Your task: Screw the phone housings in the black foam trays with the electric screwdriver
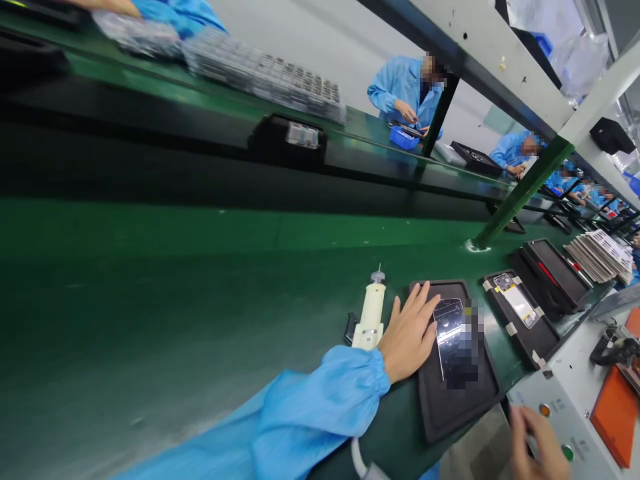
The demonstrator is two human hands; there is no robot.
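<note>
My left hand [410, 337], in a blue sleeve, lies flat with its fingers stretched out. Its fingertips reach over the left edge of a dark, glossy phone screen [450, 333], which rests in a black tray [453, 417]. Whether they press on the screen I cannot tell. Just left of this hand lies a cream handheld tool [371, 307] with a thin metal tip and a dark trigger. My right hand [537, 443] is at the bottom right, blurred and partly cut off, in front of a grey machine panel [530, 393]; its finger pose is unclear.
Right of the tray, a black holder [543, 340] carries a phone housing [517, 300]. Beyond are stacked black trays [557, 273] and a pile of white sheets [600, 253]. A green post [520, 193] rises from the green bench [200, 333]. Co-workers in blue sit across a raised ledge.
</note>
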